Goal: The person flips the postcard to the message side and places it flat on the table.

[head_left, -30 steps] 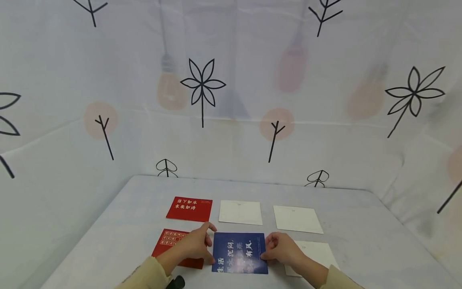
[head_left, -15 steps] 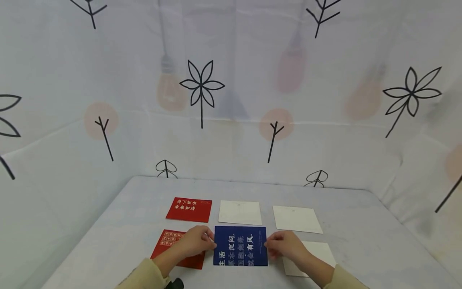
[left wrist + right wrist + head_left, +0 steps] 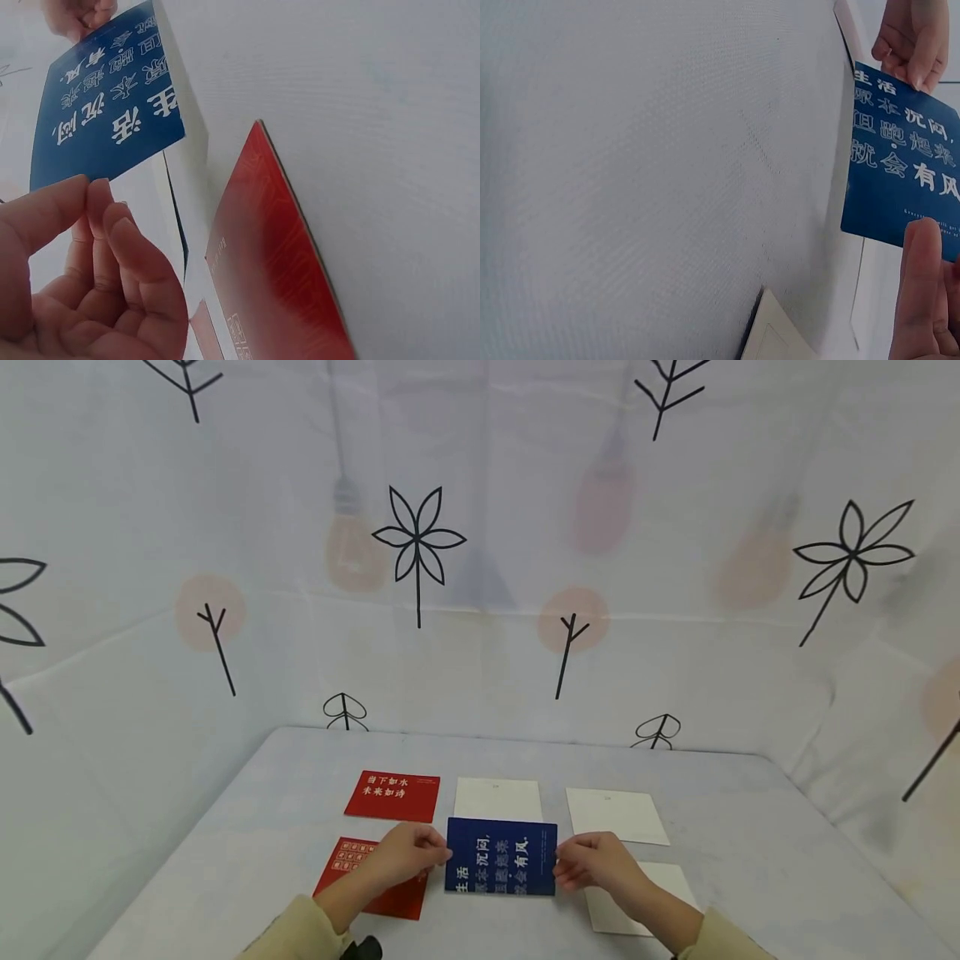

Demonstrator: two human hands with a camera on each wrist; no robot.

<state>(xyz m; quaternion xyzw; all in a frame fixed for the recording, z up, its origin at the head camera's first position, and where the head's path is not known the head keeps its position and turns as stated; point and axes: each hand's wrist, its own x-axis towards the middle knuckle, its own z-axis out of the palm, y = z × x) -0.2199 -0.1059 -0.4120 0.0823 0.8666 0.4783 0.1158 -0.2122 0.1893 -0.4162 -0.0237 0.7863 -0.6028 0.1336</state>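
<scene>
A blue card (image 3: pixel 501 857) with white Chinese characters is held up over the table between both hands, tilted so its printed face shows. My left hand (image 3: pixel 408 853) pinches its left edge between thumb and fingers; in the left wrist view the fingertips meet at the card's edge (image 3: pixel 105 97). On the opposite edge my right hand (image 3: pixel 600 864) pinches it, and the right wrist view has a fingertip lying on the blue face (image 3: pixel 907 165). Under the left wrist lies a red card (image 3: pixel 397 897) with a grid of characters. A white card (image 3: pixel 615 910) is partly hidden beneath the right forearm.
Behind the blue card lie a red card with white writing (image 3: pixel 393 795), a white card (image 3: pixel 498 797) whose lower edge it covers, and another white card (image 3: pixel 617 815). All rest on a white-covered table (image 3: pixel 712 793) backed by a patterned curtain (image 3: pixel 480 677).
Both hands have lifted the blue card off the table and tipped it up, moving it away from me until it overlaps the white card behind. The other cards stay put.
</scene>
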